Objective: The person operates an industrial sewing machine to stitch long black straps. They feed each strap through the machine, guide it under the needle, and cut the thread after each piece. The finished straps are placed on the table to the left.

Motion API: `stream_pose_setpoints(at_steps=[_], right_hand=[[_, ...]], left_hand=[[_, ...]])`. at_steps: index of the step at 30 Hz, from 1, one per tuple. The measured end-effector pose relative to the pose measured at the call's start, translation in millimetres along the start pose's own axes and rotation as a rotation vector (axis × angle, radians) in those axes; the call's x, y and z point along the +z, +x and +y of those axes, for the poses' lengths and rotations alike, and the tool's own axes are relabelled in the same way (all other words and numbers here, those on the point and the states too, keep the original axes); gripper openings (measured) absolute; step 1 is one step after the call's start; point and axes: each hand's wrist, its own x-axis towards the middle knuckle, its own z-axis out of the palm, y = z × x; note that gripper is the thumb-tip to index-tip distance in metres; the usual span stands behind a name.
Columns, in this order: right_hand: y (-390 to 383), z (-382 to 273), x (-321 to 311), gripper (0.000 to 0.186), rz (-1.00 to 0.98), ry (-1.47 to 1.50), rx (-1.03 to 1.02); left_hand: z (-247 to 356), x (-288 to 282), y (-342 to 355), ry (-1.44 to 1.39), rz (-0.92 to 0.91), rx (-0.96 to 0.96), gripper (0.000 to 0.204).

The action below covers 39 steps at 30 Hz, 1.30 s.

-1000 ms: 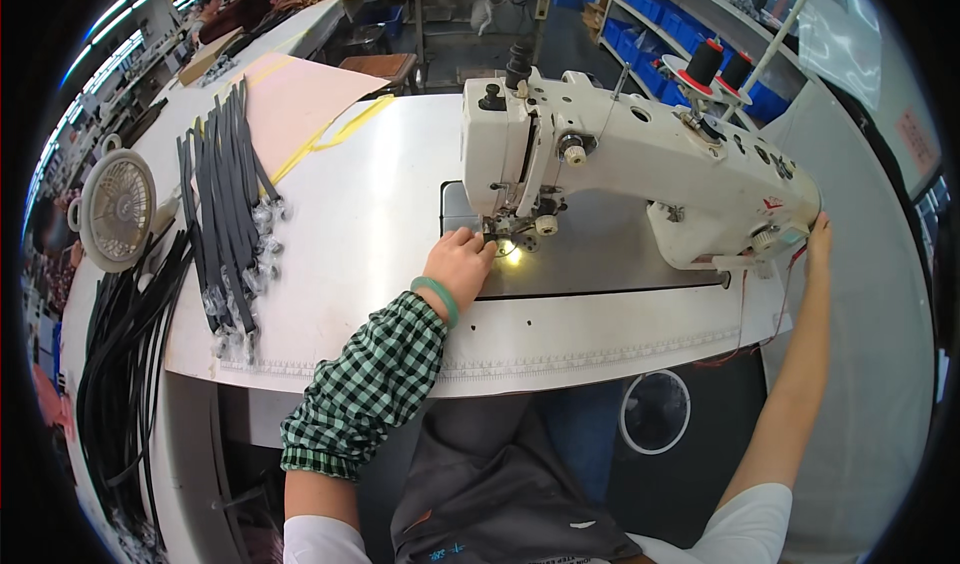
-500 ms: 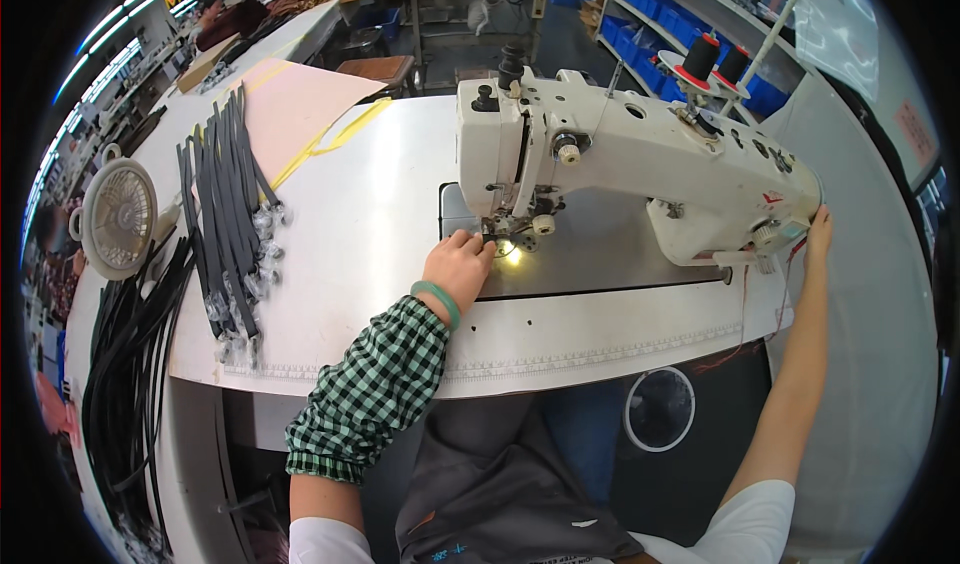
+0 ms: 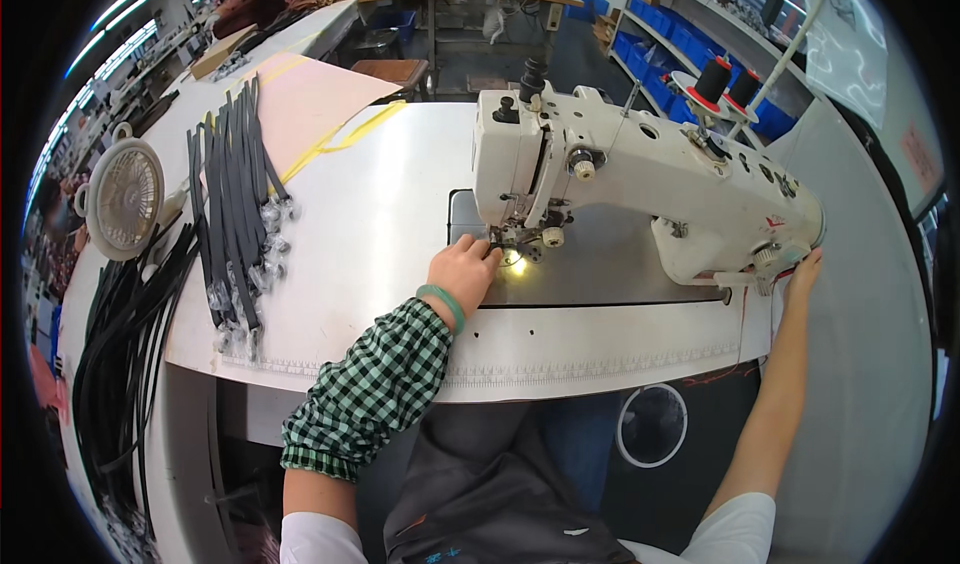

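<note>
1. Head view, needle end: reaches with the bare left hand (image 3: 463, 276), past a pale green bangle (image 3: 442, 307) and a green-and-black checked cloth sleeve (image 3: 375, 379), to the large off-white metal sewing machine (image 3: 640, 159) standing on the smooth white table (image 3: 360, 254).
2. Bends the left fingers close together, just beside the metal presser foot (image 3: 511, 235) and a small yellow light (image 3: 517, 263); cannot tell a pinch on a small workpiece from a mere rest.
3. Head view, far end: stretches the right hand (image 3: 803, 274) to the machine's rounded right end, apparently touching low there; cannot tell the grip, with fingers partly hidden.
4. Shows flat dark grey straps with clear-wrapped ends (image 3: 235, 184) on the table at left, near long black straps (image 3: 125, 339), well apart from both hands.
5. Looks like lining up or stitching a small piece, probably turning the machine by hand.
6. Seems to call for a slow, measured turn at right, with left fingers steady and clear of the needle's path.
</note>
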Motion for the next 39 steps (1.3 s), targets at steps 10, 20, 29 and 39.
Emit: stream_pose_setpoints(at_steps=[10, 20, 29, 39], right_hand=[[89, -40, 4, 0.053, -0.27, -0.957, -0.251], [53, 48, -16, 0.056, 0.07, -0.303, -0.169], [-49, -35, -21, 0.051, 0.1, -0.422, -0.079], [-337, -160, 77, 0.012, -0.815, 0.04, -0.321]], left_hand=[[-43, -9, 10, 0.242, -0.071, -0.08, 0.015], [-50, 6, 24, 0.212, -0.085, -0.207, 0.017], [-93, -108, -108, 0.244, -0.035, -0.25, 0.026], [-109, -150, -171, 0.103, -0.292, -0.12, 0.029]])
